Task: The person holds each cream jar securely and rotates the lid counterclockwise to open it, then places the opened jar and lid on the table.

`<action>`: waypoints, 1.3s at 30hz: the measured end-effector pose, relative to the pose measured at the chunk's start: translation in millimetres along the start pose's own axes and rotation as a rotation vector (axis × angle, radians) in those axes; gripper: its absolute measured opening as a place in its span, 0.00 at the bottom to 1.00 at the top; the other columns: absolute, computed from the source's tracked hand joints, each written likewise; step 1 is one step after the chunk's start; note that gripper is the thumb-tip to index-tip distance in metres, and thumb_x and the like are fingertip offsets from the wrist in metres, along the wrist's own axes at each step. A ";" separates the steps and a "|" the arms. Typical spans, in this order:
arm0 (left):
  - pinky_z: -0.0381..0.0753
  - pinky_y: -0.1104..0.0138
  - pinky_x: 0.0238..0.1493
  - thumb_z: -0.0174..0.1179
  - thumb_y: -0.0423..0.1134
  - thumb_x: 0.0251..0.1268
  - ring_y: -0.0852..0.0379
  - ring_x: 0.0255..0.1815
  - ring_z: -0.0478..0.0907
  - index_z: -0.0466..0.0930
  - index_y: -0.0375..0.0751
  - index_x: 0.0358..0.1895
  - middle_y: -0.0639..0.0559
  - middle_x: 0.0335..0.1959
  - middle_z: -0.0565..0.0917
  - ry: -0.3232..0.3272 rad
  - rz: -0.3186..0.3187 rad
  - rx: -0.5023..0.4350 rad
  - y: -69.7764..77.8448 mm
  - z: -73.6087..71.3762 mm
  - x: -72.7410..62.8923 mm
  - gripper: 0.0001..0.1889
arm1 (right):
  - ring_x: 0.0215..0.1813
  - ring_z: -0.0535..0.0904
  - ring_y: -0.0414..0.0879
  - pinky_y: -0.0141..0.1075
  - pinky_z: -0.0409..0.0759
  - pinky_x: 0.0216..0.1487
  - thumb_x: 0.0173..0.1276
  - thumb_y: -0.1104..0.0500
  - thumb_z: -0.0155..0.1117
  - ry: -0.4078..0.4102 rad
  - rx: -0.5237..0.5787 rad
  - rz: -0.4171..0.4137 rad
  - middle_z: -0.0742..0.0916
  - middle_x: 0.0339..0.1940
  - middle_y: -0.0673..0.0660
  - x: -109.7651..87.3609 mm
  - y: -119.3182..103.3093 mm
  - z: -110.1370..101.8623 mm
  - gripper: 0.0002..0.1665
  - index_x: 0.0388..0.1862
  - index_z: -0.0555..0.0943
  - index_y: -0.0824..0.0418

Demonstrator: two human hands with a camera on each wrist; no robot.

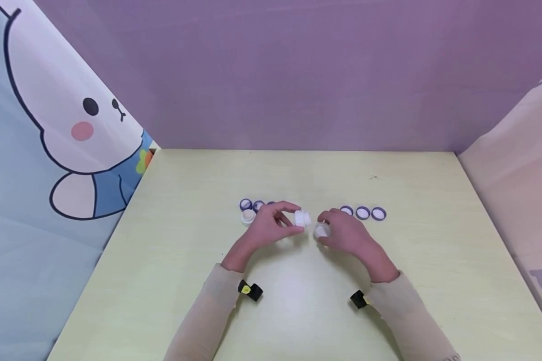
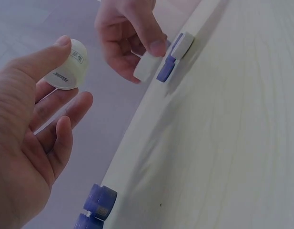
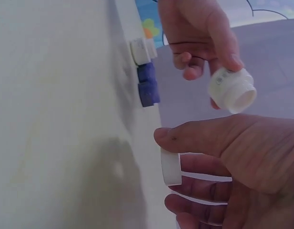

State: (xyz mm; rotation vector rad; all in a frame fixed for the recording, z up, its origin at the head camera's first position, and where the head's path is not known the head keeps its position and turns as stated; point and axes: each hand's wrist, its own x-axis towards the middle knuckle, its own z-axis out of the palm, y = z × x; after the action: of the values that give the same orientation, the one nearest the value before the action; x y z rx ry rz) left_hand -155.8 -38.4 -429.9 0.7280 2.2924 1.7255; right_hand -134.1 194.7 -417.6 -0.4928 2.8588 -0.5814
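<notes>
My left hand pinches a small white jar between thumb and fingers, raised off the table and tipped sideways. Its threaded mouth, with no lid on it, faces right in the right wrist view, and small print shows on its side in the left wrist view. Close by, my right hand grips a white lid by its rim between thumb and fingers. Jar and lid are apart. Left of the left hand stand another white jar and several small purple jars, partly hidden by that hand.
Several purple-rimmed lids lie in a row beyond the right hand. A white round piece sits beside them in the left wrist view. The pale wooden table meets a purple cloth backdrop at its far edge.
</notes>
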 end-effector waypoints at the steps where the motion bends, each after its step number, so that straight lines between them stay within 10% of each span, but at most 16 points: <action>1: 0.82 0.62 0.25 0.75 0.40 0.51 0.55 0.30 0.83 0.82 0.45 0.53 0.52 0.44 0.83 0.000 0.002 -0.001 -4.4 0.0 0.9 0.23 | 0.45 0.78 0.52 0.46 0.79 0.43 0.55 0.54 0.75 0.007 0.002 0.001 0.84 0.46 0.58 -0.7 0.7 -2.6 0.27 0.52 0.81 0.62; 13: 0.81 0.62 0.24 0.75 0.39 0.52 0.55 0.29 0.83 0.80 0.49 0.52 0.50 0.40 0.84 0.003 -0.009 -0.028 -8.8 -2.0 2.2 0.22 | 0.43 0.79 0.54 0.47 0.77 0.43 0.57 0.58 0.73 0.104 0.166 0.015 0.84 0.45 0.60 -20.7 19.4 -36.9 0.24 0.51 0.80 0.64; 39: 0.81 0.63 0.25 0.71 0.32 0.56 0.59 0.31 0.82 0.77 0.48 0.58 0.56 0.51 0.80 -0.024 -0.015 0.052 -7.4 -6.3 -13.8 0.25 | 0.40 0.79 0.55 0.47 0.77 0.39 0.58 0.58 0.73 0.071 0.142 0.130 0.82 0.46 0.65 -40.9 60.3 -45.7 0.28 0.55 0.78 0.69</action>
State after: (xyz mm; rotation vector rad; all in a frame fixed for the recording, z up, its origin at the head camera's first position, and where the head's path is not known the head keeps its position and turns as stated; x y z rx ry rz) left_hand -148.5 -52.0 -436.9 0.7345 2.3286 1.6476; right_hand -124.2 277.4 -396.1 -0.2659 2.8614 -0.7858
